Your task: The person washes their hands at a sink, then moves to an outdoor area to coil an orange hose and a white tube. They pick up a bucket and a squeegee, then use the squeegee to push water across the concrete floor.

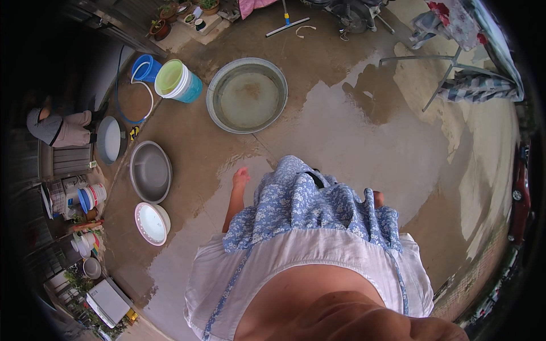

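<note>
My left hand point(241, 176) hangs beside the blue floral dress, fingers loosely apart and nothing in them. On the other side, my right hand point(378, 199) is mostly covered by the dress, so its fingers cannot be made out. Ahead on the wet concrete floor point(341, 140) sits a large round metal tub point(247, 100) with shallow, cloudy water and brownish sediment. To the left are a grey basin point(150, 172) and a white basin with a pink rim point(152, 223). Neither hand touches any of these vessels.
A white-and-blue bucket point(183, 83), a blue bucket point(146, 68) and a hose point(149, 96) are at upper left. A person point(68, 128) is by another basin point(111, 140). Ahead lie a floor squeegee point(288, 27) and a motorcycle point(352, 19); a metal drying rack point(452, 64) stands right.
</note>
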The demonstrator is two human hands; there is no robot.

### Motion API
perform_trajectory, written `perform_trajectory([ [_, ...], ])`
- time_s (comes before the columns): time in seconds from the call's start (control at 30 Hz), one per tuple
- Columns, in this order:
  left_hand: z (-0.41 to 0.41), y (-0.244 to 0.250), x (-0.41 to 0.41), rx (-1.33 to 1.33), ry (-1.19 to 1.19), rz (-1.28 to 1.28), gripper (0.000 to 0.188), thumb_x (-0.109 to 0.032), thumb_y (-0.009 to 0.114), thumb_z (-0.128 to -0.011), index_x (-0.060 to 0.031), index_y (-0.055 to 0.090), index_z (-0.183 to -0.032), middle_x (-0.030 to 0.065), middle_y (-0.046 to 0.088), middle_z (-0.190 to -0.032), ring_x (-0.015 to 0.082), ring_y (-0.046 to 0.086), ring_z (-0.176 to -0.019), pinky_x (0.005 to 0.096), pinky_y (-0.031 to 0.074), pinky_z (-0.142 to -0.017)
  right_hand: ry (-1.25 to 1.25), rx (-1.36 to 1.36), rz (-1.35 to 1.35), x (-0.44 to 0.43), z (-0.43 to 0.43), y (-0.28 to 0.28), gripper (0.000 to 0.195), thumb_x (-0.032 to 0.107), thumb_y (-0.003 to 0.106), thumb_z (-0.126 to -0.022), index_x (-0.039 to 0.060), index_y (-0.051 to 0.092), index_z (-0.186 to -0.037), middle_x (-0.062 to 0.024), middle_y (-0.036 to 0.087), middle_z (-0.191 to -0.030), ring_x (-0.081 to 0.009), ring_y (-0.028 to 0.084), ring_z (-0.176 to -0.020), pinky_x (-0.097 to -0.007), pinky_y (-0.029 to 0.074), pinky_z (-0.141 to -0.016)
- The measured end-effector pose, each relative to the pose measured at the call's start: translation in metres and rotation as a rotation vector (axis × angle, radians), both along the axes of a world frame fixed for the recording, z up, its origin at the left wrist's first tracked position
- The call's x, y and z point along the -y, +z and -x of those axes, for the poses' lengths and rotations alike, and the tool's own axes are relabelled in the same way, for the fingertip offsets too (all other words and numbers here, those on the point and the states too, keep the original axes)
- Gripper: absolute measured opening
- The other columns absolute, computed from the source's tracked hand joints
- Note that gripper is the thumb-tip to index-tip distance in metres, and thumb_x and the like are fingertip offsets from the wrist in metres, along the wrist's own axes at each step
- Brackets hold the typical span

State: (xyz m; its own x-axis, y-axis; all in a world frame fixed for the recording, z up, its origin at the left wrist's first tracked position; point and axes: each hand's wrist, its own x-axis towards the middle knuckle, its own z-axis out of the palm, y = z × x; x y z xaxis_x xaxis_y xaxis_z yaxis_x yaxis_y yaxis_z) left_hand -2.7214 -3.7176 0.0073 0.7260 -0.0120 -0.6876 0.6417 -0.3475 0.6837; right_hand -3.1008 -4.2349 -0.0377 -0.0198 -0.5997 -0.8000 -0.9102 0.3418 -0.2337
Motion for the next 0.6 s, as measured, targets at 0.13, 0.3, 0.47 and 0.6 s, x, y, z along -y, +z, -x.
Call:
perform_trajectory([
  [0.13,0.081,-0.016,-0.024,-0.467,0.318,-0.152,0.029,-0.007,0.052,-0.09,-0.0088,0.061,-0.118,0.0059,0.064,-0.099,0.015,0.063,-0.081,0.0265,0.05,-0.066,0.278,0.326,0.325,0.176,-0.274,0.026,0.048,0.007,0.056,-0.075,0.0021,0.06,-0.123,-0.0133,0.07,-0.083,-0.0199,0.068,-0.07,-0.0322,0.053,-0.067],
  [0.3,0.069,-0.018,0.02,-0.698,0.638,-0.145,0.031,-0.006,0.051,-0.09,-0.0085,0.06,-0.119,0.0051,0.063,-0.099,0.016,0.063,-0.083,0.0268,0.05,-0.068,0.526,0.639,0.345,0.251,-0.605,0.066,0.048,0.008,0.061,-0.077,0.0028,0.058,-0.124,-0.0094,0.07,-0.087,-0.0161,0.066,-0.073,-0.0277,0.051,-0.066],
  [0.47,-0.056,-0.024,0.094,-0.49,0.717,-0.062,0.033,-0.005,0.051,-0.089,-0.0081,0.059,-0.12,0.0043,0.062,-0.099,0.017,0.064,-0.086,0.0271,0.05,-0.07,0.712,0.872,0.07,0.224,-0.873,0.149,0.039,0.003,0.053,-0.086,0.0027,0.056,-0.125,-0.0074,0.065,-0.104,-0.0169,0.062,-0.093,-0.0299,0.05,-0.076],
  [0.6,-0.224,0.017,0.167,0.049,0.659,0.092,0.034,-0.004,0.05,-0.088,-0.0079,0.059,-0.121,0.0036,0.062,-0.098,0.0179,0.064,-0.088,0.0274,0.05,-0.072,0.825,0.957,-0.015,0.217,-1.043,0.21,0.043,0.004,0.057,-0.085,0.0039,0.055,-0.129,-0.0072,0.064,-0.11,-0.0161,0.061,-0.095,-0.0291,0.048,-0.084],
])
